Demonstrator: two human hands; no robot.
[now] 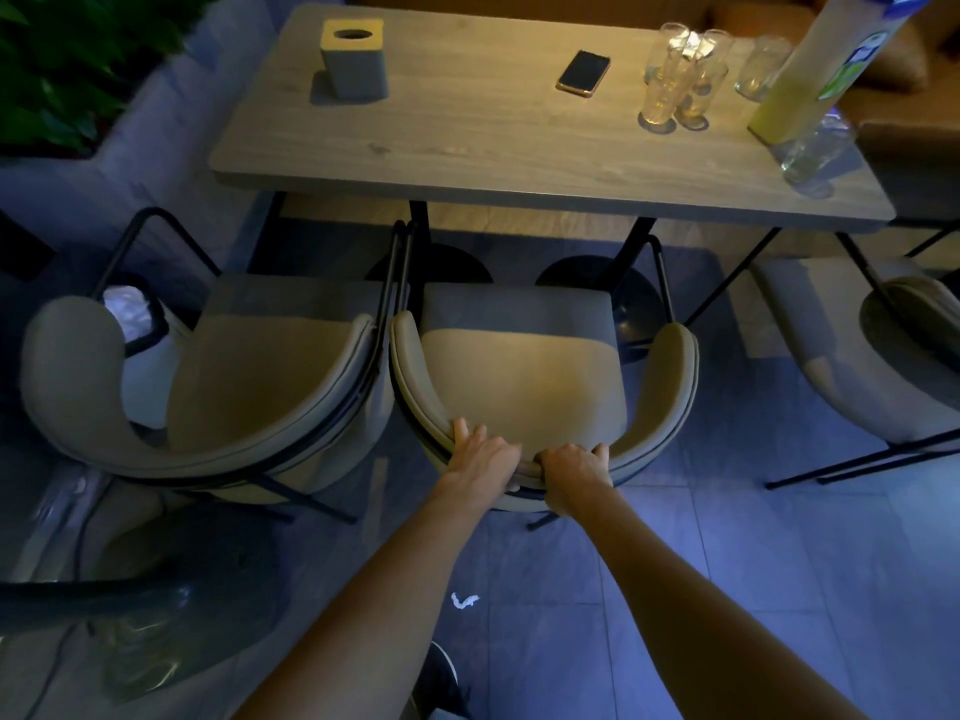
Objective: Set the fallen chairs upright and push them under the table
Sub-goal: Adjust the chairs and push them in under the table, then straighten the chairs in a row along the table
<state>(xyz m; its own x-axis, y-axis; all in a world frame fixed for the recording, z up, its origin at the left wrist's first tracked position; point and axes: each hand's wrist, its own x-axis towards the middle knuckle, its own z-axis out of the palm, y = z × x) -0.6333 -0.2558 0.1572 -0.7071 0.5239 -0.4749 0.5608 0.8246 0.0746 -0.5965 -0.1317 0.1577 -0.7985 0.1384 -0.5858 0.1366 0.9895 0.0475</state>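
Observation:
Two beige upholstered chairs with black metal frames stand upright side by side in front of a wooden table. The middle chair faces the table, its seat just short of the near edge. My left hand lies on the top of its curved backrest with fingers over the rim. My right hand is clamped on the same backrest rim, just to the right. The left chair stands close beside it, their armrests nearly touching.
A third chair stands at the right. On the table are a tissue box, a phone, several glasses and a tall carton. A lined bin sits behind the left chair. A paper scrap lies on the tiled floor.

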